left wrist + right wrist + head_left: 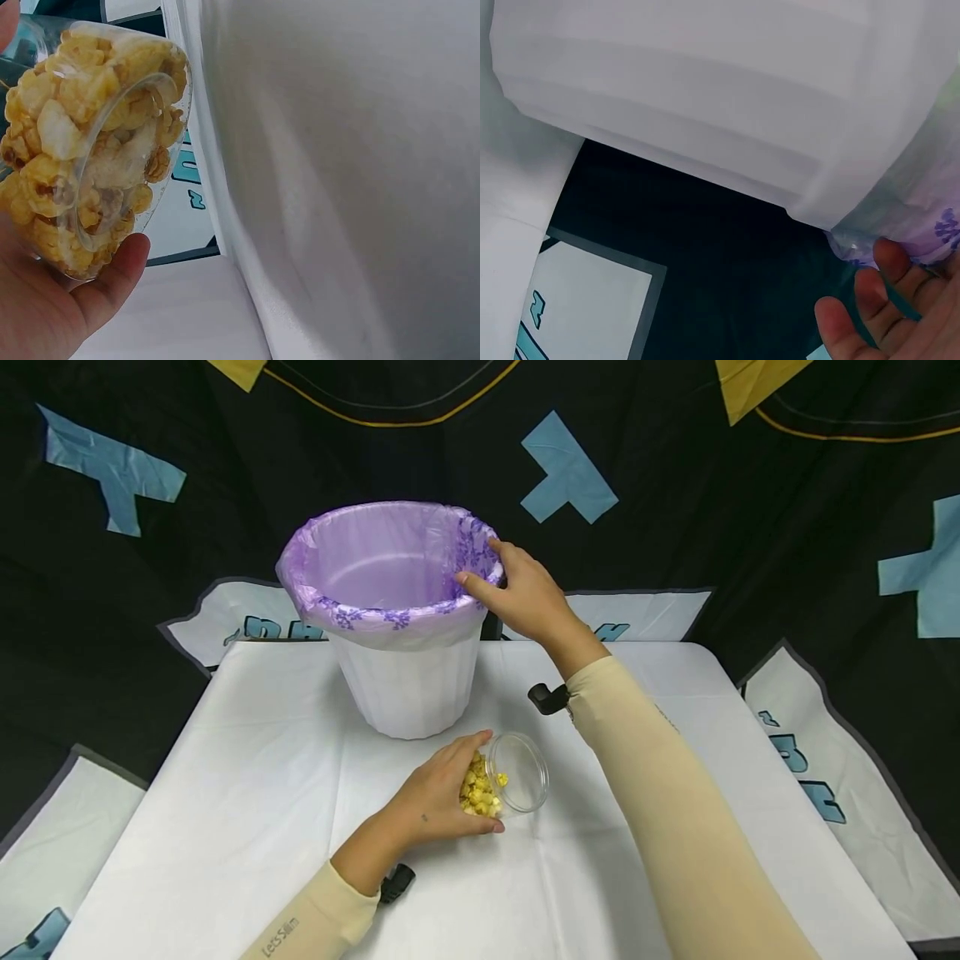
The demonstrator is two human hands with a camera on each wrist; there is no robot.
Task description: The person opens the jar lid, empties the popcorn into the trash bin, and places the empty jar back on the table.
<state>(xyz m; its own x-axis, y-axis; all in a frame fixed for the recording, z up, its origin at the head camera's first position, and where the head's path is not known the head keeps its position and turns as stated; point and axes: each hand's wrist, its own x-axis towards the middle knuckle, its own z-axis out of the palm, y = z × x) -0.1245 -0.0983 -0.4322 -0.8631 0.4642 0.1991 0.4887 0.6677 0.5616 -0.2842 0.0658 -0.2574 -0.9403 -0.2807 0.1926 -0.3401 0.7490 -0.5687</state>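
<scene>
My left hand (435,789) grips a clear plastic jar (528,772), thumb and fingers spread around its sides. The jar is tipped over, its round rim facing right. Yellow popcorn (480,793) lies in its bottom part, near the palm; the left wrist view shows the popcorn (67,135) through the jar's base. A white trash bin (408,681) with a purple flowered liner (375,572) stands upright on the table. At the bin's right rim is my right hand (528,593), thumb over the inner side, fingers loosely extended outside; their tips (889,259) appear beside the liner's edge.
White cloth covers the table (247,827). Behind the bin hangs a black cloth backdrop (675,510) with blue tape pieces (570,468). White printed panels (832,777) show past the table's edges. A small black camera (547,697) sits at the right wrist.
</scene>
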